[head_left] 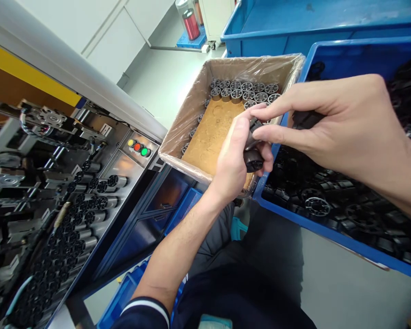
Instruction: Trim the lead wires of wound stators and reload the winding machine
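My left hand (238,153) is wrapped round a dark cylindrical part (252,157), held over the gap between a cardboard box (192,112) and a blue crate (284,208). My right hand (332,121) reaches in from the right. Its thumb and fingers pinch the top of the same part, and a second black piece (306,119) sits in its palm. The box is lined with plastic film and holds rows of grey ring-shaped parts (246,91) along its far side. The blue crate is full of loose black parts (329,192).
A machine (55,183) on the left carries rows of cylindrical parts (68,228) on a sloped track, with yellow, red and green buttons (139,147) on its panel. Another blue crate (294,23) stands behind the box. My lap (253,283) is below.
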{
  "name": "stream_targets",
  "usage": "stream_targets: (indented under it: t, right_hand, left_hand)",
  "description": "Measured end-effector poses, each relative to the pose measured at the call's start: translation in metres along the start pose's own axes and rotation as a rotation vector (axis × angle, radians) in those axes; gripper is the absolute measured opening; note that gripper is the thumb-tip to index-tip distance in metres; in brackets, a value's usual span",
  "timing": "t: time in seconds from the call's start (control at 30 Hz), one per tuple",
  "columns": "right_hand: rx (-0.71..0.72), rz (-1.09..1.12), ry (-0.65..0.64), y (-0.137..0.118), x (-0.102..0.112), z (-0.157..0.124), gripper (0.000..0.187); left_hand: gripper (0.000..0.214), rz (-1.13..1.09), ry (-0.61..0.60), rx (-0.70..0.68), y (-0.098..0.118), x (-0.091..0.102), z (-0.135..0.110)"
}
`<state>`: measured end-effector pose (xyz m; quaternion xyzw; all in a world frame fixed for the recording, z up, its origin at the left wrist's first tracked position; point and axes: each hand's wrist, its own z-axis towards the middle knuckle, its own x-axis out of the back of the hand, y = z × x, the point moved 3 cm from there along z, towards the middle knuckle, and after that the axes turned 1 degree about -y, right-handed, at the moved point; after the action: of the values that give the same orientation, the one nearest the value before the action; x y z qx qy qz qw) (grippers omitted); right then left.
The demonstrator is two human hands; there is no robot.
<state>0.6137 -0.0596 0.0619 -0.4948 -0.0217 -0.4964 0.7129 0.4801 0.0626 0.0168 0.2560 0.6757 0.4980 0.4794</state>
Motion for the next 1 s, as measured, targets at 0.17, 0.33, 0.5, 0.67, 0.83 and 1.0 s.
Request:
stream_targets:
  t: [0.17,0.33,0.5,0.67,0.83,1.0]
  right_hand:
    - [0.021,-0.105,0.095,-0.004,0.0,0.001,0.045]
    - [-0.403,0.383,0.079,0.033,-0.001,0.009,0.029]
    - [-0.555,0.721,-0.068,0.062,-0.002,0.014,0.019]
    - [-0.539,0.687,-0.088,0.054,-0.009,0.012,0.023]
    - [-0.529,0.624,-0.101,0.049,-0.02,0.008,0.045]
    - [-0.454,0.609,-0.002,0.053,-0.018,0.009,0.034]
  left_hand:
    - [0.065,0.043,0.068,0.048,0.0,-0.002,0.005]
    - [0.076,0.013,0.094,0.021,0.001,-0.003,0.007]
    - [0.062,-0.113,0.054,-0.02,0.001,0.006,0.011]
    - [0.065,-0.034,0.121,-0.076,0.001,0.005,0.006]
    - [0.064,-0.058,0.142,-0.154,-0.001,-0.002,0.004]
    - [0.05,-0.109,0.195,-0.087,0.003,-0.002,0.008]
